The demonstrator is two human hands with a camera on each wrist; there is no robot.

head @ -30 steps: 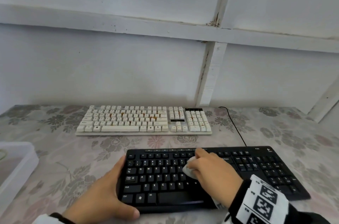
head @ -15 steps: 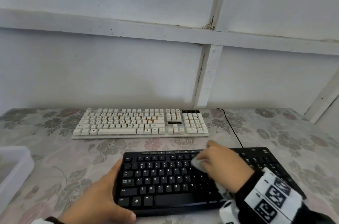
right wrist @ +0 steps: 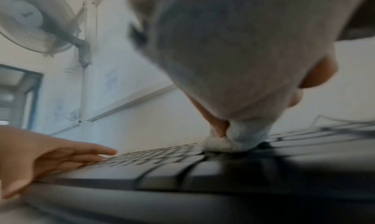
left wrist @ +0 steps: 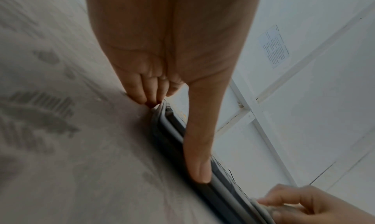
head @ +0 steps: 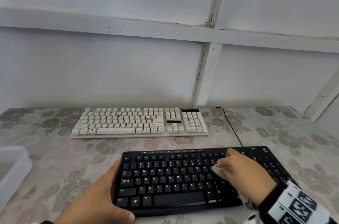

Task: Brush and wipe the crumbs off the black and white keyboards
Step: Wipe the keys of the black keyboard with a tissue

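Note:
A black keyboard (head: 170, 179) lies near the table's front edge. My right hand (head: 242, 174) grips a white cloth (head: 219, 170) and presses it on the keys right of the letter block; the cloth (right wrist: 233, 141) bunches against the black keyboard (right wrist: 162, 171) in the right wrist view. My left hand (head: 99, 196) holds the keyboard's left end, thumb along the front edge, fingers at the side. In the left wrist view the left hand (left wrist: 172, 86) lies against the keyboard's edge (left wrist: 174, 131). Behind it sits a white keyboard (head: 139, 122) with orange crumbs between its keys.
A floral tablecloth (head: 55, 159) covers the table. A white plastic box (head: 12, 166) stands at the left edge. The black keyboard's cable (head: 231, 126) runs back toward the white panelled wall (head: 110, 67). A wall fan (right wrist: 34, 22) hangs high up.
My right hand has slid the cloth to the right across the black keyboard, from the middle keys to the right end of the letter block. The left hand has stayed on the left end.

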